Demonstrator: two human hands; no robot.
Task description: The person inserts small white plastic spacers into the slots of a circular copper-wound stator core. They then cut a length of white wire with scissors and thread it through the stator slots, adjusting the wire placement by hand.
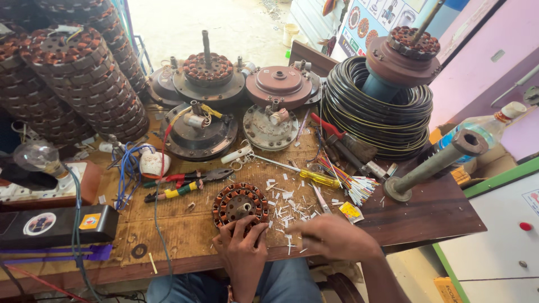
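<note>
A round fan stator (240, 204) with copper windings lies on the wooden workbench (185, 230) near its front edge. My left hand (242, 247) grips the stator's near rim with fingers curled over it. My right hand (331, 235) rests on the bench just right of the stator, fingers pinched over small white paper strips (286, 210) scattered there; whether it holds one is unclear. A yellow-handled screwdriver (317, 178) and scissors (321, 199) lie beyond the right hand.
Pliers (188, 180) lie left of the stator. Fan motor housings (208, 78) crowd the back, stator stacks (84, 78) stand at left, a black wire coil (379, 106) at right. A metal spindle (432, 165), plastic bottle (483, 129) and a light bulb (36, 156) stand at the edges.
</note>
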